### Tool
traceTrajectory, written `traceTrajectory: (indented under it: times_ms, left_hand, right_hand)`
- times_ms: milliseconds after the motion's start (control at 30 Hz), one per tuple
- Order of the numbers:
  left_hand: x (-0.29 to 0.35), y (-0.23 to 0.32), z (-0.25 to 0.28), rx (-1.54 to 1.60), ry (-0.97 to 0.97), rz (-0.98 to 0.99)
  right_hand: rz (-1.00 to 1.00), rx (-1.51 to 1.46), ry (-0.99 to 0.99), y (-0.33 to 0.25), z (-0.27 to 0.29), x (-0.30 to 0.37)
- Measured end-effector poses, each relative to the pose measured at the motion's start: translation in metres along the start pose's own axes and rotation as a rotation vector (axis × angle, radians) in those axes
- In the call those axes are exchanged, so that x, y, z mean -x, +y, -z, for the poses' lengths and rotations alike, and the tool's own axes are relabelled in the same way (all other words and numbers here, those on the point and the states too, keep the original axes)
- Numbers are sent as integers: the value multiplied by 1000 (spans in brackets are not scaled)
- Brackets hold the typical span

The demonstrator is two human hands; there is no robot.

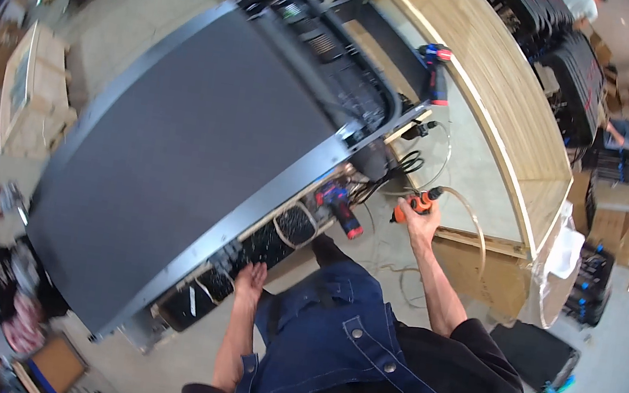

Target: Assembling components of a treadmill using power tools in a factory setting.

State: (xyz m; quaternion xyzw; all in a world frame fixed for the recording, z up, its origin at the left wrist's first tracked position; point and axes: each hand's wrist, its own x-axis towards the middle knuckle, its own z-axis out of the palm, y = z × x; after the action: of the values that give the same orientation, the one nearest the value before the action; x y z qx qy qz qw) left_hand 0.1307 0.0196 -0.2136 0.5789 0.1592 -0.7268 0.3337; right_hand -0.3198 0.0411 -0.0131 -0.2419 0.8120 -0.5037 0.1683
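Observation:
My right hand (423,226) is wrapped round an orange and black hand tool (421,202), which has a clear hose (474,217) running from its end. My left hand (251,278) lies beside a black tray of small parts (267,245), fingers stretched out, with nothing seen in it. These trays line the near side rail (224,242) of a large treadmill with a wide dark belt (186,138). Between my hands, a red and blue cordless driver (339,206) rests by the rail. A second black tray (191,304) sits further left.
A wooden crate (488,108) stands at right, with another cordless driver (436,75) at its edge. Black cables (407,164) hang by the treadmill's open end housing (319,48). A cardboard box (479,280) is at my right. At left, another person (1,281) is partly visible.

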Motion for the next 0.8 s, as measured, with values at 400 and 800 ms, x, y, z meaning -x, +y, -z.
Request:
traceTrajectory:
  times_ms: [400,800]
  left_hand:
    - [70,-45,-5,-199,74,29]
    - [109,-123,-183,-1022,-343,-150]
  right_hand:
    - [68,116,-278,147,-78,-198]
    - [-149,264,-449,86,-53,-120]
